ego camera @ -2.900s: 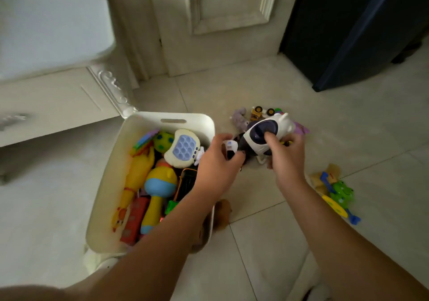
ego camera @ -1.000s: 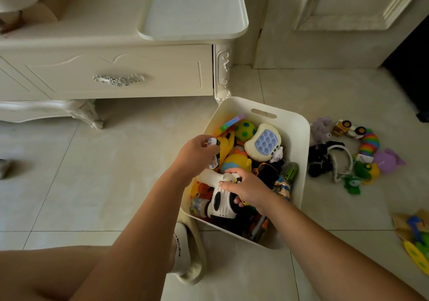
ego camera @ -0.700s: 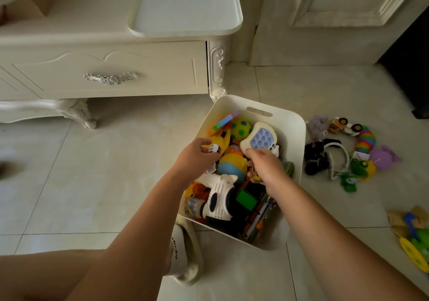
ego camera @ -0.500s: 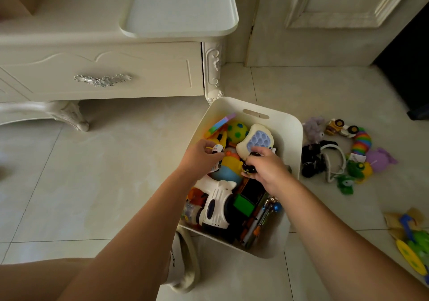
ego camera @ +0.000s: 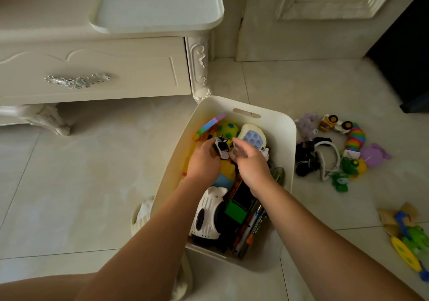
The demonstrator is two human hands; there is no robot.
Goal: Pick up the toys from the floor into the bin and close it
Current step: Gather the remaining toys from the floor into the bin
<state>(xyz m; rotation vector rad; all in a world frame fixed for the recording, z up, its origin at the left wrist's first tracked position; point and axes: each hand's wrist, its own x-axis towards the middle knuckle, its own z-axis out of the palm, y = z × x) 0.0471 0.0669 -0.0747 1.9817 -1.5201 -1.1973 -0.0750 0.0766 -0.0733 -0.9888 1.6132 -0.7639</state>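
The left hand's [ego camera: 203, 162] fingers [ego camera: 210, 143] curl around a small toy car [ego camera: 222, 147], black, white and yellow, holding it above the toys at the far end of the bin [ego camera: 274, 117]. The right hand [ego camera: 251, 164] is just beside it, with loosely bent fingers [ego camera: 239, 144] reaching the car's other side; I cannot tell whether they grip it. Both hands are inside the cream bin, which stands open on the tiled floor [ego camera: 92, 184]. Under them lie a push-button game [ego camera: 254, 138], a spotted yellow ball [ego camera: 228, 127], a white robot [ego camera: 209, 217] and a green block [ego camera: 235, 213]. On the floor to the right of the bin lie a white headband [ego camera: 328, 148], a rainbow coil [ego camera: 355, 138], a toy truck [ego camera: 334, 123] and a green frog [ego camera: 340, 181]. A cream cabinet [ego camera: 116, 68] stands beyond the bin, to the left.
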